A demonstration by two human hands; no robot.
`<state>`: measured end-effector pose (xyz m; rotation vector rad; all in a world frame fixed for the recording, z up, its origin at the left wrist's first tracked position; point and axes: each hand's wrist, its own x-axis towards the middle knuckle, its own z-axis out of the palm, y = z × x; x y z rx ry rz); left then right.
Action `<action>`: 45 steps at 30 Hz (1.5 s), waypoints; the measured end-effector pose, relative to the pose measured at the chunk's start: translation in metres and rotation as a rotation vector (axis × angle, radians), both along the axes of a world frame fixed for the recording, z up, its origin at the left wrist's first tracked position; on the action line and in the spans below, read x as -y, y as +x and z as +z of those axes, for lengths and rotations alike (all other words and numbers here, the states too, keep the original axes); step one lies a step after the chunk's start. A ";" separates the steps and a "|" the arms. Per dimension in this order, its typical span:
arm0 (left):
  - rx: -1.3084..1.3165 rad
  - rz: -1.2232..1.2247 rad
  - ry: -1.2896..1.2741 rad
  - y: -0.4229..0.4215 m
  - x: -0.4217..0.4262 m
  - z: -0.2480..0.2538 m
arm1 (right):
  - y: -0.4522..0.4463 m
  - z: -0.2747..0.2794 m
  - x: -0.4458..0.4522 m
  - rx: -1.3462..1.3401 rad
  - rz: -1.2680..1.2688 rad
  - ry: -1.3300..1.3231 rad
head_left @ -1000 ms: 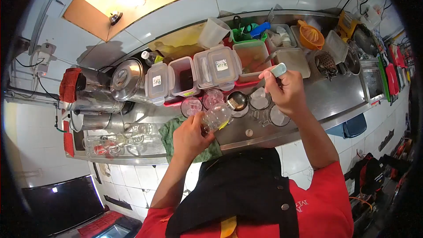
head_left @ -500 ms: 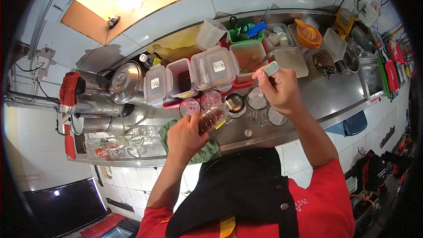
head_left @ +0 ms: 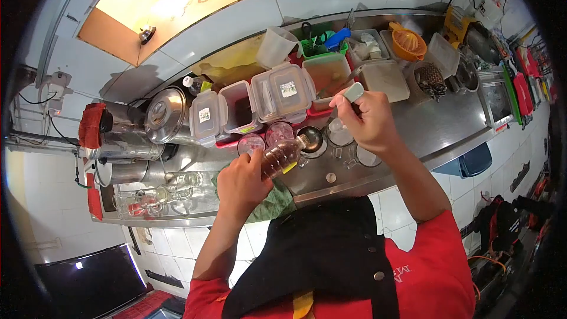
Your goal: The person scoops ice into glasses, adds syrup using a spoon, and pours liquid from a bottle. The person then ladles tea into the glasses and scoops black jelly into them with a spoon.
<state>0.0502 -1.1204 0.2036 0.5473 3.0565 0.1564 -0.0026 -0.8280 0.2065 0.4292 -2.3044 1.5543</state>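
Observation:
My left hand point(head_left: 239, 180) is wrapped round a clear plastic bottle point(head_left: 279, 160) with dark reddish-brown liquid in it. The bottle is tilted, its mouth at the rim of a metal ladle point(head_left: 312, 140). Up by the handle's pale end, my right hand point(head_left: 371, 121) grips the ladle, its bowl held over a glass mug that it partly hides. Other glass mugs stand close by: one with pinkish contents point(head_left: 279, 133) behind the bottle, and a mug with pale contents point(head_left: 367, 157) below my right hand. Whether liquid is flowing is too small to tell.
Lidded plastic containers point(head_left: 283, 91) line the back of the steel counter point(head_left: 431, 124). Left of my hands lie a green cloth point(head_left: 277, 201), several glass mugs point(head_left: 159, 196) and a lidded metal pot point(head_left: 166, 115). An orange juicer point(head_left: 409, 44) and a pineapple point(head_left: 430, 78) sit at right.
The view has shifted slightly. Bottle and ladle stay mouth to bowl, with both hands keeping their grips and almost the same position over the mugs.

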 end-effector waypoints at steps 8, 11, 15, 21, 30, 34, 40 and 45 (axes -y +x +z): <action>0.004 -0.005 -0.029 -0.003 0.000 0.004 | 0.001 -0.005 0.002 0.015 -0.005 -0.026; 0.002 -0.009 -0.031 -0.003 -0.001 0.007 | 0.002 0.000 0.002 0.001 -0.017 0.015; 0.000 -0.006 -0.016 -0.002 -0.002 0.009 | 0.002 0.000 0.003 0.004 -0.015 0.008; 0.004 -0.009 -0.045 -0.001 -0.001 0.012 | 0.002 -0.004 0.002 -0.004 -0.024 0.000; 0.024 -0.006 -0.077 -0.001 -0.001 0.016 | 0.003 -0.004 0.001 0.013 -0.029 0.004; 0.016 -0.013 -0.085 -0.001 -0.003 0.021 | 0.003 -0.006 0.001 0.002 -0.024 0.007; -0.003 -0.010 -0.107 -0.002 -0.001 0.020 | 0.005 -0.006 0.002 0.004 -0.014 -0.024; -0.003 -0.023 -0.104 -0.001 -0.002 0.025 | 0.005 -0.005 0.002 -0.014 -0.023 0.004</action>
